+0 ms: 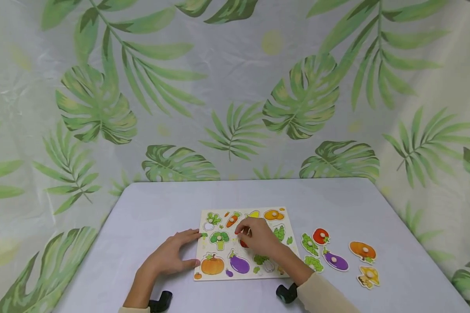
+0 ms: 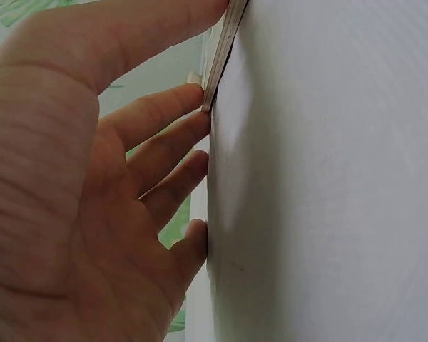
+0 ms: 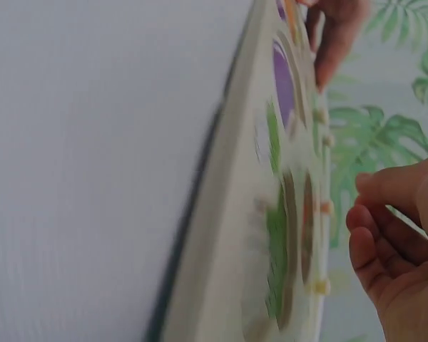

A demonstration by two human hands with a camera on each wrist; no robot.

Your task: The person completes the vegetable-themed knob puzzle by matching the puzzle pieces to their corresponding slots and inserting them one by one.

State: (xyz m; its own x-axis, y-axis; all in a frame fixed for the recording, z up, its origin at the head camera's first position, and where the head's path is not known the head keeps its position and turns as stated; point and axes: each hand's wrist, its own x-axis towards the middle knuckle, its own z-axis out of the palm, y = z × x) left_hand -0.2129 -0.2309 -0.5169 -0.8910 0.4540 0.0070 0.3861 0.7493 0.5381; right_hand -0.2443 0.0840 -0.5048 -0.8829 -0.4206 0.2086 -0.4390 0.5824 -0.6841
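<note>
A wooden vegetable puzzle board (image 1: 250, 275) lies on the table. My left hand (image 1: 168, 256) touches its left edge with spread, fairly straight fingers; in the left wrist view thumb and fingertips meet the edge and tabletop. Above the board's middle hovers my right hand (image 1: 256, 237), near a partly covered red picture (image 1: 243, 244). In the right wrist view that hand (image 3: 403, 235) stands apart from the board, fingers loosely curled, thumb tip close to the index finger, no piece visible between them. Knobbed broccoli (image 1: 219, 238), carrot (image 1: 232, 221) and potato (image 1: 273, 214) show on the board.
Right of the board lie loose knobbed pieces: a tomato (image 1: 321, 236), an eggplant (image 1: 335, 261), two green leafy vegetables (image 1: 309, 244), a pumpkin (image 1: 362, 250) and yellow mushrooms (image 1: 369, 277). A leaf-patterned curtain (image 1: 235, 87) hangs behind the white table (image 1: 152, 204).
</note>
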